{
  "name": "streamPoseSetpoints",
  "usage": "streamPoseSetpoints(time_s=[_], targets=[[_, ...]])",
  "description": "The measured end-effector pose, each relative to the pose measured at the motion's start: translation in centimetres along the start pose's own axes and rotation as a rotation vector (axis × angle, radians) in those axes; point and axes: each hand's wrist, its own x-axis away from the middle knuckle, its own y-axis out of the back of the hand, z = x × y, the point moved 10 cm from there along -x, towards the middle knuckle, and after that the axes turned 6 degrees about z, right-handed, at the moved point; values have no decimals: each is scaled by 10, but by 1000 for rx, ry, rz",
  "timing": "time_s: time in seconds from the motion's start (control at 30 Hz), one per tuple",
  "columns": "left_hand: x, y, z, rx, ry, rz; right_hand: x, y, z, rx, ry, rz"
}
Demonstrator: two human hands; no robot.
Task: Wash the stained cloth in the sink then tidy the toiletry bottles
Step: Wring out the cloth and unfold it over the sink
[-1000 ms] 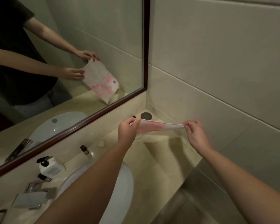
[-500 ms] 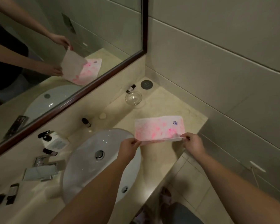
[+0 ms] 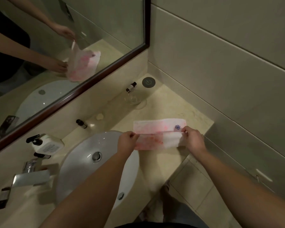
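Note:
A white cloth (image 3: 156, 129) with pink stains and a small blue flower mark hangs folded between my hands, just right of the white sink (image 3: 79, 160). My left hand (image 3: 127, 141) pinches its left edge and my right hand (image 3: 193, 139) pinches its right edge. A white pump bottle (image 3: 47, 144) lies on the counter behind the sink. Small dark-capped bottles lie near it: one (image 3: 81, 123) by the mirror, one (image 3: 131, 87) at the far corner, one (image 3: 42, 155) beside the tap.
A chrome tap (image 3: 31, 175) stands left of the sink. A clear glass bowl (image 3: 133, 99) sits on the beige counter (image 3: 168, 102) near a round grey button (image 3: 148, 82). More small dark tubes (image 3: 2, 197) lie at the far left. The mirror (image 3: 64, 46) runs along the back.
The cloth has been lowered toward the counter and folded over, its lower half now doubled under the top. My view has tilted further down toward the sink.

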Motion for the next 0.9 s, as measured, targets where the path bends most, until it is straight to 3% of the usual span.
streamPoseSetpoints(time_s=[0.4,0.7,0.8,0.9], targets=[[-98,-18,-13,-89,134,-28,-126,-27,-23,-140,-84,285],[-137,-33,-1,-275,166,-67,-163,-49,-29,-85,-69,308],[-143,-55,-18,-585,22,16,-158,-50,-34,-53,-59,294],[-141,-86,-39,-739,-107,149,-144,-56,-30,44,-6,291]])
